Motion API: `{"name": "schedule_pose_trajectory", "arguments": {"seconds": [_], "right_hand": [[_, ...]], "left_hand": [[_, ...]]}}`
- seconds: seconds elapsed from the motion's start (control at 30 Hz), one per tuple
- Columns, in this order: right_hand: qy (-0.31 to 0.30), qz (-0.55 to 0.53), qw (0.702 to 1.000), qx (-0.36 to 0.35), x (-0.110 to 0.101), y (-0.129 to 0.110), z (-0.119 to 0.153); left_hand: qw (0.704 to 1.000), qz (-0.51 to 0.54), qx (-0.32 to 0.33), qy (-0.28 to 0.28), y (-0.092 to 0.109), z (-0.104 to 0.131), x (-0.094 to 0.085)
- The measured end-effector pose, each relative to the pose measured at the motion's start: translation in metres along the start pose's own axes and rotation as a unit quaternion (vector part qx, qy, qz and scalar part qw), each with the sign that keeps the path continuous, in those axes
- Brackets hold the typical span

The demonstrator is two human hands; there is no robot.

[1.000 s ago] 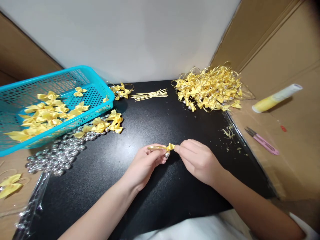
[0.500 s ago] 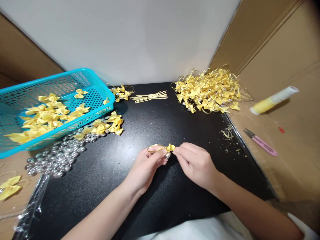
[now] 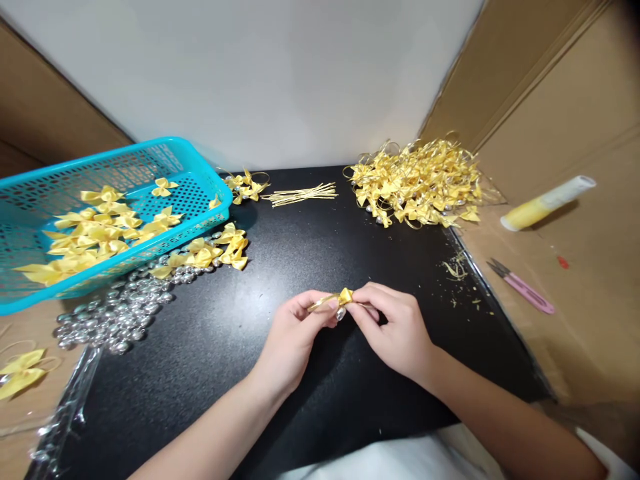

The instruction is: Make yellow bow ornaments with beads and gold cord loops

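Between my two hands, above the black tabletop (image 3: 280, 253), is a small yellow ribbon bow (image 3: 345, 296) with a gold cord loop and a silver bell-like bead (image 3: 341, 313) hanging below it. My left hand (image 3: 305, 327) pinches the bow's left side and the gold cord (image 3: 320, 304) between thumb and fingers. From the right, my right hand (image 3: 393, 320) is closed with thumb and index finger at the bow's other side. A thin cord end shows by the right fingers. The fingertips hide part of the bow.
A turquoise basket (image 3: 200, 160) of yellow bows stands at left, with silver beads (image 3: 120, 313) and loose bows beside it. Gold cords (image 3: 303, 194) lie at the back. A pile of finished-looking bows (image 3: 415, 183), pink-handled snips (image 3: 523, 287) and a yellow-white tube (image 3: 547, 203) are at right.
My right fingers have moved in from the cord end to the bow. The loop at my left hand has tilted and looks narrower, and the bow has shifted slightly right.
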State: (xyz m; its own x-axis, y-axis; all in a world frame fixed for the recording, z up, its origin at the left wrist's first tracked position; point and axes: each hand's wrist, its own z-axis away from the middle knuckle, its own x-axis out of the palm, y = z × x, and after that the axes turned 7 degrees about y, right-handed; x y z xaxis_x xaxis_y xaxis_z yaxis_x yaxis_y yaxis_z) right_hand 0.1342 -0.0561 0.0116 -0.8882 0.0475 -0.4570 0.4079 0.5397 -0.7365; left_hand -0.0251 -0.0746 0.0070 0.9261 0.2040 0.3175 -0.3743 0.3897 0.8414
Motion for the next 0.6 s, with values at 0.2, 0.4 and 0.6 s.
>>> {"name": "schedule_pose_trajectory", "arguments": {"seconds": [0.2, 0.4, 0.6], "right_hand": [[-0.014, -0.015, 1.0, 0.01, 0.0025, 0.0027, 0.0006], [-0.02, -0.016, 1.0, 0.014, 0.0024, 0.0012, 0.0022], [-0.022, -0.023, 0.999, 0.028, 0.0009, 0.004, 0.002]], "left_hand": [[0.999, -0.023, 0.03, 0.016, 0.0015, 0.0021, -0.0008], [0.999, -0.029, 0.036, 0.018, 0.0027, 0.0014, -0.0012], [0.998, -0.034, 0.049, 0.03, 0.0029, 0.0017, -0.001]]}}
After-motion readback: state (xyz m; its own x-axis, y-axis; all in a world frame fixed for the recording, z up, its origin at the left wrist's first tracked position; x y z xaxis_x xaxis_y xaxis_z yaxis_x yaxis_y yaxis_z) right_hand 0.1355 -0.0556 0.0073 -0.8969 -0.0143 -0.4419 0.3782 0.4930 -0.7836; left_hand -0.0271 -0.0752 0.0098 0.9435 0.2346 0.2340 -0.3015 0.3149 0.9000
